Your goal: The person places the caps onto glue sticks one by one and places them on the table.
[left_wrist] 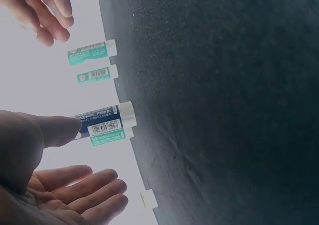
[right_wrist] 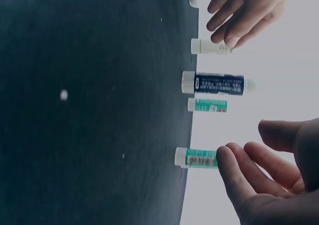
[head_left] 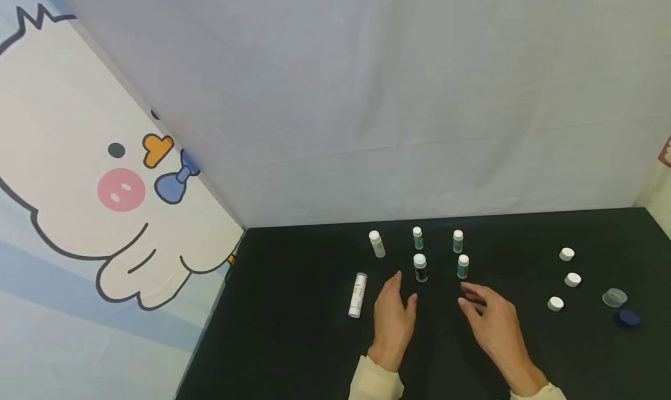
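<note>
My left hand (head_left: 394, 320) hovers over the black table with fingers straight and thumb apart, holding nothing. Just beyond its thumb sits a small bottle with a dark blue label and white cap (head_left: 420, 268). My right hand (head_left: 494, 330) has relaxed, slightly bent fingers with nothing between them. Close beyond its fingertips is a green-labelled bottle (head_left: 463, 266); in the right wrist view an index fingertip overlaps that bottle's end (right_wrist: 201, 157), and touching or not I cannot tell. Farther back are two more green-labelled bottles (head_left: 417, 237) (head_left: 458, 241) and a white bottle (head_left: 377, 244).
A white tube (head_left: 357, 295) lies left of my left hand. On the right are three white caps (head_left: 567, 254) (head_left: 573, 279) (head_left: 555, 304), a clear small cup (head_left: 614, 297) and a dark blue lid (head_left: 627, 318). Pale cloth (head_left: 419, 97) hangs behind the table (head_left: 293, 342).
</note>
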A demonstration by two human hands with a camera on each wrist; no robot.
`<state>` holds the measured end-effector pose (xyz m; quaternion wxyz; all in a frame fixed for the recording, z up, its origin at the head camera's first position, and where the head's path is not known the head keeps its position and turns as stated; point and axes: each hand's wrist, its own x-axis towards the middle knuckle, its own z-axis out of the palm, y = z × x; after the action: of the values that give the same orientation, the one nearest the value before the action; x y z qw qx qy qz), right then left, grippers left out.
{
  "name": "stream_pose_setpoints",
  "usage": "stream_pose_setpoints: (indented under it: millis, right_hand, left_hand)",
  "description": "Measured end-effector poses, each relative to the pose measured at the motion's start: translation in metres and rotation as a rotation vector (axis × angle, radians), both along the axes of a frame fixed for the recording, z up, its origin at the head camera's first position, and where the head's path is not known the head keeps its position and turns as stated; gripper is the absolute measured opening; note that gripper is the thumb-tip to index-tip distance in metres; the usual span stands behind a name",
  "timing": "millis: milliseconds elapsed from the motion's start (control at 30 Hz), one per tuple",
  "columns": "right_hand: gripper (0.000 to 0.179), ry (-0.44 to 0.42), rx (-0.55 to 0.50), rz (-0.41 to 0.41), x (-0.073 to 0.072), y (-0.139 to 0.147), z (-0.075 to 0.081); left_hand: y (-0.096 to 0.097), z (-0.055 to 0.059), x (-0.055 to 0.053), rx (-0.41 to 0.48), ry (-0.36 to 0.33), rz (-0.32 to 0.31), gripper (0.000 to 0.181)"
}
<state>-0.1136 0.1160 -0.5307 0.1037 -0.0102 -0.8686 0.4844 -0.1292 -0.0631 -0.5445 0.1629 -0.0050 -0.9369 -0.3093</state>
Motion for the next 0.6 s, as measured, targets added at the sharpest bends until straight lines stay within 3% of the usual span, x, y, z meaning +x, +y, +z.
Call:
stream_pose_setpoints:
  millis: [600]
  right_hand:
    - [0.03,0.009,0.034,-0.09,0.003,0.025,-0.006]
  left_hand:
    - [0.004,-0.002,0.001,0.027,-0.036,0.008,0.048]
